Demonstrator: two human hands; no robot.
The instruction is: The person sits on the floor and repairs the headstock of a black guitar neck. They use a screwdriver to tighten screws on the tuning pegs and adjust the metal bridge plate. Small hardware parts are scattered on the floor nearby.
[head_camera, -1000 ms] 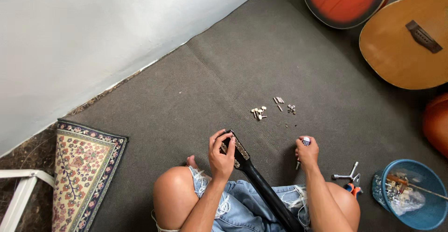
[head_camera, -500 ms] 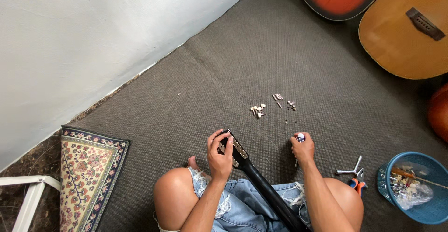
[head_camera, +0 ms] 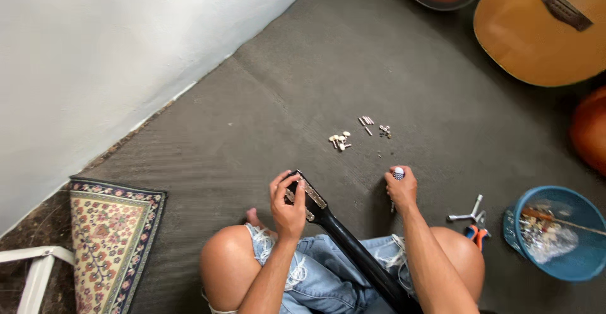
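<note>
**Guitar headstock held over the lap, tool in the other hand**

The black guitar neck runs up from between the knees, its headstock just above the grey carpet. The left hand curls around the headstock, fingers closed on its edge by the metal tuners. The right hand is fisted round a small tool with a blue-and-white handle, probably a screwdriver, its tip hidden. Small pale tuner pegs and screws lie loose on the carpet ahead. A round blue plastic tub sits at right, two glossy guitar bodies beyond. Since half a second ago, both hands have kept their grips; only the camera has shifted slightly.
</note>
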